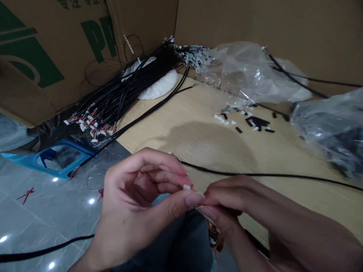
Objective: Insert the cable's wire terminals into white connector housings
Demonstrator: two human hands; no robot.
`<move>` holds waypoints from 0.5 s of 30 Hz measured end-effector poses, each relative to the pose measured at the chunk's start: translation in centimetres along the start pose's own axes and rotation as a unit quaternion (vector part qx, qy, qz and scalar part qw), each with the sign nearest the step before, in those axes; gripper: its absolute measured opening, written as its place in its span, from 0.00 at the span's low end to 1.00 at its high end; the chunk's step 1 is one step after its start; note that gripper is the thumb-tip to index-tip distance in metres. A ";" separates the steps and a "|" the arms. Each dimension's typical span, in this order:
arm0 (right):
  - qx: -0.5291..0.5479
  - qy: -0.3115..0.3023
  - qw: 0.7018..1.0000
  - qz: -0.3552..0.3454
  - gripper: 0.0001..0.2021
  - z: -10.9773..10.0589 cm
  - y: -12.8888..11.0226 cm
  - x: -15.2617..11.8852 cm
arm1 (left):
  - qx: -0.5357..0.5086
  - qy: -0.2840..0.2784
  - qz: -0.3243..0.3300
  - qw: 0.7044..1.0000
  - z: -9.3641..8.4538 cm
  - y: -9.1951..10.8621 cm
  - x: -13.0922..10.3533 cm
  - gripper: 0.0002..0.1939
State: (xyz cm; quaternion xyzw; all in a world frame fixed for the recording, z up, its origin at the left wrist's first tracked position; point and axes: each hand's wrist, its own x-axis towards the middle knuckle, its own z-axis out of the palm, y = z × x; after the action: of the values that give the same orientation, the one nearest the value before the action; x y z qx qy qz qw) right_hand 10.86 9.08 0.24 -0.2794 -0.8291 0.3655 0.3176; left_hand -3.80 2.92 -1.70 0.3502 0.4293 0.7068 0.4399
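My left hand [145, 205] is closed in a pinch, thumb and fingertips on a small white connector [187, 187]. Right beside it, the fingertips of my right hand [229, 199] are pressed together, almost touching the left thumb. What the right fingers grip is hidden between them. A thick black cable [256, 243] shows just under the right hand; whether it runs into the fingers I cannot tell. Just beyond both hands, a thin black cable [260, 174] lies across the wooden table, its wire end close to the left fingers.
A large bundle of black cables [131, 85] with white connectors lies at the back left. Small black sleeves and white pieces [259, 122] are scattered near clear plastic bags [238, 73]. Cardboard [273, 25] stands behind. A blue plastic frame [65, 170] is low at left, above the tiled floor [43, 221].
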 end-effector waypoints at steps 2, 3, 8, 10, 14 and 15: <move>0.086 -0.047 0.993 0.060 0.07 -0.2 0.0 0.4 | -0.016 -0.007 -0.016 1.000 -0.1 0.2 0.0 0.13; 0.144 -0.072 0.981 0.105 0.07 -0.4 0.1 0.6 | -0.023 -0.013 -0.026 0.999 -0.2 0.3 0.1 0.13; 0.397 -0.227 0.820 0.345 0.08 -1.1 0.7 1.5 | -0.064 -0.064 -0.074 0.993 -0.8 0.7 1.0 0.12; 0.446 -0.251 0.772 0.378 0.09 -1.1 0.8 1.6 | -0.075 -0.090 -0.099 0.988 -0.8 0.8 1.3 0.12; 0.491 -0.267 0.725 0.403 0.09 -1.0 0.9 1.8 | -0.081 -0.115 -0.117 0.983 -0.7 1.0 1.6 0.10; 0.498 -0.270 0.715 0.409 0.09 -1.0 0.9 1.7 | -0.080 -0.117 -0.118 0.983 -0.7 1.0 1.6 0.11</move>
State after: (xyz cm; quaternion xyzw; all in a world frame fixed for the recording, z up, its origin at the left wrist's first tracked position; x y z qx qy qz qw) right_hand 10.68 11.26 0.60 -0.2819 -0.3825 0.8799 -0.0065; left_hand -5.35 3.98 -0.90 0.3414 0.3554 0.6356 0.5943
